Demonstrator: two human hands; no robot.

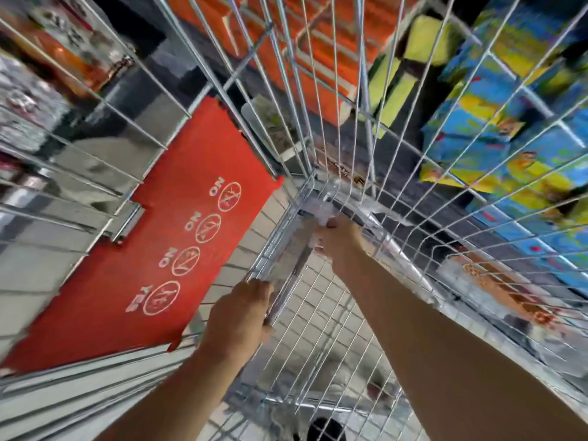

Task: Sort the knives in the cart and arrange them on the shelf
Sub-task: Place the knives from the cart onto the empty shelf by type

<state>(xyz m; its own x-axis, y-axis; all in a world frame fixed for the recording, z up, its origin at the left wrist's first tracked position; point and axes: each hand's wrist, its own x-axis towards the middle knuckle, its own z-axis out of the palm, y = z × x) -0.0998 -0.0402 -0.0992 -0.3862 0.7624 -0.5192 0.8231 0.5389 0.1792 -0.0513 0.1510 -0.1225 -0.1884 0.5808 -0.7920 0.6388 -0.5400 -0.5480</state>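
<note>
Stuff around here: a big red plastic flap (165,249) sits just left of the grip, printed with white circle signs (197,246), three marked NO and one YES. Past the grip and higher up there's a stack of orange packs (318,58), with yellow-green packs (397,81) to the right of those. Further right of the grip is a wall of blue and yellow boxes (509,122). Nearer and to the right, a pale pack with orange print (496,288). Pale tiled floor (321,300) shows under the grip. Far left is some blurry merchandise (63,49), can't make it out.
</note>
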